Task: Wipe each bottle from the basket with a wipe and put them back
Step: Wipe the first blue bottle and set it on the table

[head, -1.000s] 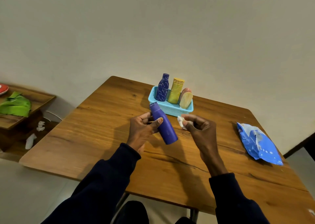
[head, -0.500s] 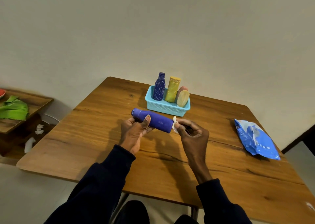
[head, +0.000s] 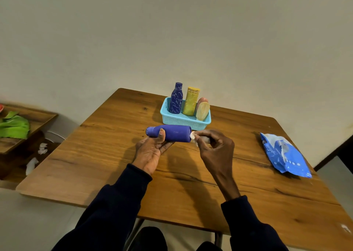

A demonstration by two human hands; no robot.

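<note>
While the left hand (head: 152, 149) grips the purple bottle (head: 172, 133) sideways, its base gets wiped
Right hand (head: 214, 147) pinches the wipe (head: 192, 135) at its 3 o'clock end, basket (head: 183, 122) at 12; I'd rotate it slowly.

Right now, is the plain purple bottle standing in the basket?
No, the left hand holds the plain purple bottle sideways in front of the blue basket, outside it.

Print on purple bottle (head: 172, 134) unreadable; nothing legible.
</note>
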